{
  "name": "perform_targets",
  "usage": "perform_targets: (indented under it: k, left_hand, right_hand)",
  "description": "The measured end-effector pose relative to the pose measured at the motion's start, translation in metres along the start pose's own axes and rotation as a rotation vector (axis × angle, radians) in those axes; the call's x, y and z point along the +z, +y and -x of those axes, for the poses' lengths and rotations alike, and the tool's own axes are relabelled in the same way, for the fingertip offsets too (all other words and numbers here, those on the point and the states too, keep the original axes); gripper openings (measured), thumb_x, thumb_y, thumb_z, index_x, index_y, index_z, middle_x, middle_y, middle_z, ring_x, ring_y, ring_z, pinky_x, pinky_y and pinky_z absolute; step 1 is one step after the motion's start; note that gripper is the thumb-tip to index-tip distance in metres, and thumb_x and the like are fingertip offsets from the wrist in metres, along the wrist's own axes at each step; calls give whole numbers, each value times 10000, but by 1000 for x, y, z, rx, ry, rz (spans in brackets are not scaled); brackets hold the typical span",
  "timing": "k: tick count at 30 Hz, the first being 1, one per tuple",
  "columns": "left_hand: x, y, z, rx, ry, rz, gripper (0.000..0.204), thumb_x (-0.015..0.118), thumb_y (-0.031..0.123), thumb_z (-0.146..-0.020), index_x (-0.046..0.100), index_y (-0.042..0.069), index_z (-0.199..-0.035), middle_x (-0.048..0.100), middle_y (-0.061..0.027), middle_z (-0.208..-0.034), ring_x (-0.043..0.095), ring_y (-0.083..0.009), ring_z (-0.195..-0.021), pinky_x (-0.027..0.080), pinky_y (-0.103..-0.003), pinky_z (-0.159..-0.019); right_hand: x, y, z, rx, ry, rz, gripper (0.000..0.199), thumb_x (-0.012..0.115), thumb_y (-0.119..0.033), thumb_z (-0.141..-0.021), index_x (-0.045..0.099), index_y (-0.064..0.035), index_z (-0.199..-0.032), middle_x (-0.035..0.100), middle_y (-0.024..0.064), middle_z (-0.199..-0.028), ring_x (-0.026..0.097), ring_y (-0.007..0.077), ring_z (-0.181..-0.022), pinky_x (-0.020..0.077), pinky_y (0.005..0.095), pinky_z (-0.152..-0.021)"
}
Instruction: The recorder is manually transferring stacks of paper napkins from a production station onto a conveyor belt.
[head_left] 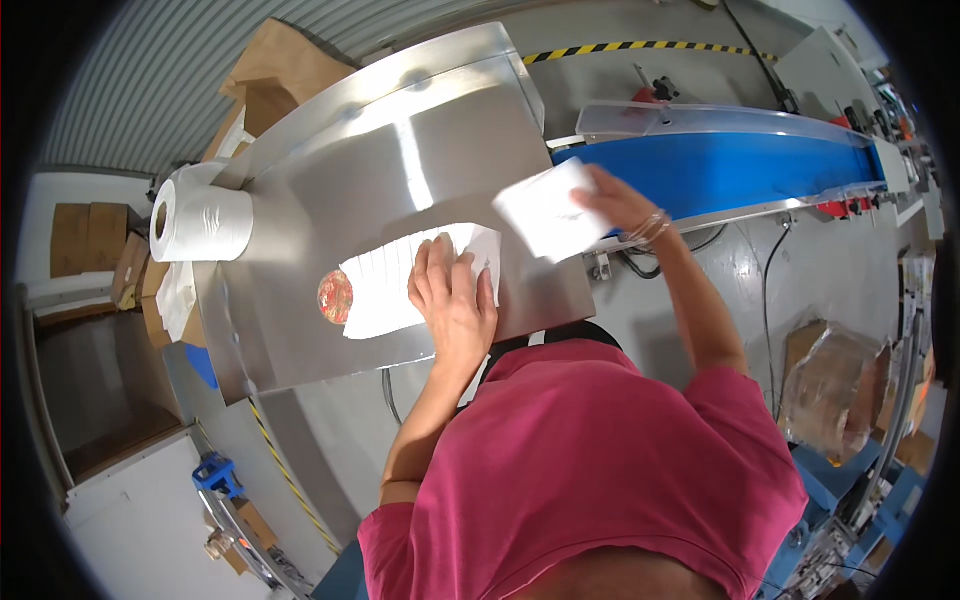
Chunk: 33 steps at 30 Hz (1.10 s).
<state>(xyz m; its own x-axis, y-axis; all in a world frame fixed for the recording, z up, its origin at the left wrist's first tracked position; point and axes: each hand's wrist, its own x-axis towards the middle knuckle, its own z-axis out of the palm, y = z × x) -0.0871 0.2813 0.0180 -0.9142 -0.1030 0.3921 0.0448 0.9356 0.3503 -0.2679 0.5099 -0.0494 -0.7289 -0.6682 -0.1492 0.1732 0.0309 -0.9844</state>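
Note:
On the steel table (300,215), a row of overlapping white paper-like squares (385,272) lies fanned out. My left hand (455,300) rests on its right part, fingers stretched and slightly apart. At the row's left end sits a round red-patterned disc (335,297), its kind unclear. Raised above the table's right edge, my right hand (615,200) grips a white square (550,212) by its right side. The square looks like a flat paper packet and is a little blurred; it hangs close to the near end of the blue conveyor belt (720,175).
A large white roll (205,215) stands at the table's left end, near a brown cardboard box (270,100). Clear side guards (690,120) run along the conveyor. Cables (770,300) cross the floor at right, near a plastic-wrapped box (830,390).

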Motion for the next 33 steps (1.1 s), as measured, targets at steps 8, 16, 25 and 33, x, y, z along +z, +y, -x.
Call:
perform_targets:
  k: [8,16,25,33]
  left_hand:
    - [3,0,-2,-77,71,-8,400,640,22,-805,585,42,-1201,466,-170,-1299,412,-374,-1235,314,-481,-1003]
    - [4,-3,1,-74,75,-8,369,642,-3,-791,629,70,-1153,477,-141,-1303,421,-364,-1233,327,-473,-999]
    - [-5,4,-6,-80,56,19,319,664,57,-795,647,67,-1113,485,-143,-1298,403,-366,-1245,290,-483,-1016]
    - [-1,-9,-1,-167,114,-47,325,652,98,-815,615,48,-1134,470,-152,-1293,400,-369,-1228,277,-510,-1009]
  right_hand:
    - [-138,44,20,145,1013,1227,561,682,-393,-813,519,-78,-1247,613,157,-1149,589,370,-985,478,404,-824]
    - [21,-25,-17,-379,89,606,456,753,-121,-745,585,-109,-1168,570,49,-1191,567,215,-1022,464,347,-899]
    - [84,-45,-47,-100,-473,480,425,717,-110,-770,581,-94,-1172,562,30,-1135,522,164,-1041,455,301,-884]
    - [-42,23,-2,72,380,305,266,627,-274,-920,595,-48,-1056,630,17,-937,551,75,-808,474,240,-668]
